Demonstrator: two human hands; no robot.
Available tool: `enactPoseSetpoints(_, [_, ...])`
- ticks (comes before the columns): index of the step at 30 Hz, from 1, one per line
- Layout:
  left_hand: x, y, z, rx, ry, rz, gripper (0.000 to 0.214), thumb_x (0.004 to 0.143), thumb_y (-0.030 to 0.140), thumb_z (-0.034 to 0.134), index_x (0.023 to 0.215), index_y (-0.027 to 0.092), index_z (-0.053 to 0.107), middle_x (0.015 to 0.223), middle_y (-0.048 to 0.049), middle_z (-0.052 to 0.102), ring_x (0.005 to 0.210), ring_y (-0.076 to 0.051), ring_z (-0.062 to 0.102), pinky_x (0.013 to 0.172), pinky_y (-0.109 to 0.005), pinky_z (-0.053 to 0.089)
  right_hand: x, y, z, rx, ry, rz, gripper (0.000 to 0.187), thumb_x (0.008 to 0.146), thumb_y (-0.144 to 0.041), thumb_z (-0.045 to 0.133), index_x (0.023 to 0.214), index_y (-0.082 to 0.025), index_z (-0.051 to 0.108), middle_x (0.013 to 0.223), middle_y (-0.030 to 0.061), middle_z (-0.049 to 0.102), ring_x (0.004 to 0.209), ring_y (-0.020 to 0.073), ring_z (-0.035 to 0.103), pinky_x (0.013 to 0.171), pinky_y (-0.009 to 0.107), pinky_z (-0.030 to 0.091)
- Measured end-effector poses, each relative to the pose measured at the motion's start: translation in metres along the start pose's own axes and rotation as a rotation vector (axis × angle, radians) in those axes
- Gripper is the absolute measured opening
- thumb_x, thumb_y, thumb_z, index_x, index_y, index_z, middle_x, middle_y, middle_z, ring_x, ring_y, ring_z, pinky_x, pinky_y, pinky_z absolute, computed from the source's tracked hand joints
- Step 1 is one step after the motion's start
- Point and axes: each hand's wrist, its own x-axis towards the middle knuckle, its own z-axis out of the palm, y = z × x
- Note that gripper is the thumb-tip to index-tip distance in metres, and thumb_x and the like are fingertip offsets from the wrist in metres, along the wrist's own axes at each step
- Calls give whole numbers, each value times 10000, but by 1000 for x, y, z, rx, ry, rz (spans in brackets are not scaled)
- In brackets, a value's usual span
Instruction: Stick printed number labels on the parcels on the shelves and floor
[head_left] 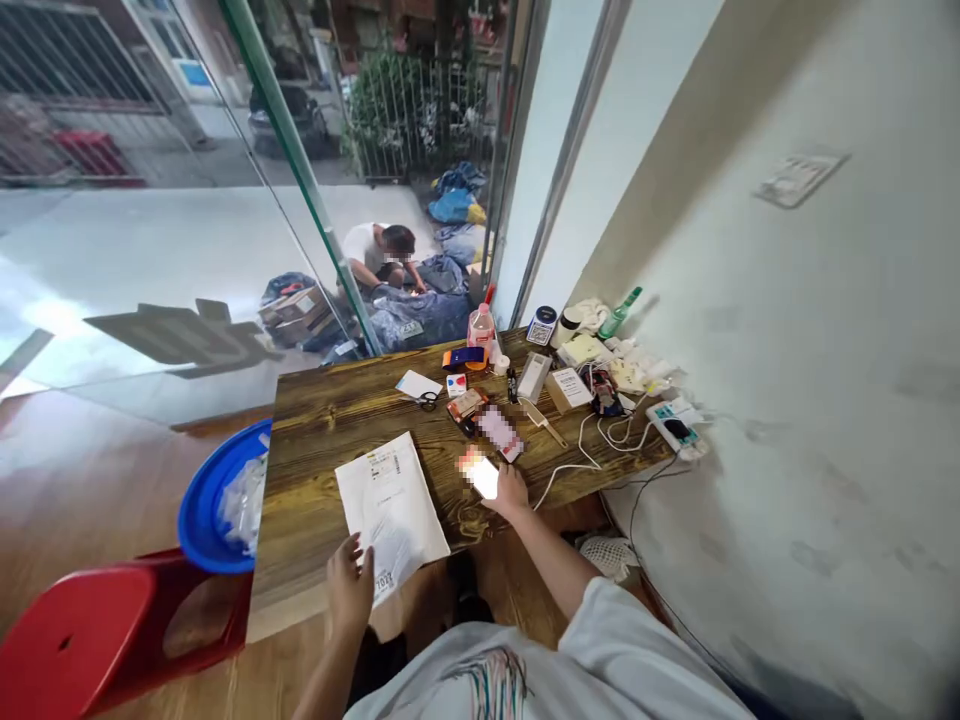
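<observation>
Brown wood-grain table [307, 430]: right hand [512, 490] clasps glowing rectangular phone [487, 482]; left hand [350, 580], loosely spread, is at flat white envelope's [397, 480] edge.

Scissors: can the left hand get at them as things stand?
Probably yes, with a stretch: between the left hand and the scissors, only the flat white envelope seems to lie.

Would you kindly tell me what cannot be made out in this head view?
All in the head view:
Screen of the lit phone in the right hand: lost to glare and pixelation.
Screen of the other phone: pixelated.
Small print on the white envelope: too small.
Contact between left hand and envelope: hidden by the fingers.
Right side of the blue basin: behind the table.
Red stool: cut off by the left edge.
</observation>
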Motion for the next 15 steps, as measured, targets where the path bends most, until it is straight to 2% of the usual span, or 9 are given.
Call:
enactPoseSetpoints(2, [-15, 23, 35, -287, -175, -68, 550, 693, 558, 634, 1060, 149, 620, 1125, -162, 623, 1019, -305, 617, 839, -433, 525, 10, 7, -3, 11, -68, -31, 767, 442, -258, 859, 1122, -157, 517, 1099, 151, 652, 1023, 297, 615, 859, 366, 463])
enactPoseSetpoints(4, [-27, 51, 75, -412, -315, -171, 587, 662, 613, 666, 1040, 165, 646, 1115, -158, 656, 1046, -316, 621, 861, -443, 519, 11, 7, -6, 28, -122, -55, 734, 447, -323, 851, 1073, -170, 499, 1005, 112, 673, 899, 265, 646, 728, 325, 477])
enactPoseSetpoints(6, [-35, 81, 110, -531, -404, -253, 614, 748, 635, 592, 1164, 184, 616, 1191, -167, 653, 1095, -305, 624, 886, -450, 515, 7, 0, -12, 94, -144, -83, 690, 491, -388, 832, 1045, -185, 474, 969, 91, 675, 844, 240, 649, 653, 293, 465])
enactPoseSetpoints(8, [-40, 113, 136, -774, -508, -327, 617, 847, 604, 494, 1330, 220, 510, 1326, -156, 587, 1185, -280, 588, 965, -454, 482, -1, -9, -22, 263, -127, -111, 679, 500, -411, 832, 1027, -199, 461, 972, 84, 674, 842, 234, 642, 643, 292, 467])
enactPoseSetpoints(11, [-42, 154, 150, -1106, -570, -315, 600, 892, 536, 484, 1404, 225, 443, 1395, -140, 535, 1259, -273, 532, 1038, -438, 446, -8, -24, -42, 683, -150, -177, 682, 496, -383, 855, 1046, -202, 495, 1021, 91, 681, 894, 244, 641, 719, 325, 498])
enactPoseSetpoints(13, [-43, 171, 150, -1225, -534, -299, 580, 885, 497, 529, 1389, 218, 460, 1411, -133, 519, 1279, -273, 513, 1052, -424, 446, -8, -32, -53, 969, -250, -174, 585, 597, -428, 811, 1059, -198, 535, 1049, 92, 692, 922, 239, 653, 776, 335, 509])
enactPoseSetpoints(15, [-44, 179, 148, -1283, -488, -324, 551, 873, 455, 568, 1364, 225, 475, 1427, -124, 503, 1291, -265, 503, 1055, -413, 453, -4, -38, -59, 1174, -357, -87, 453, 727, -504, 703, 1027, -191, 572, 996, 83, 714, 864, 223, 673, 756, 328, 518])
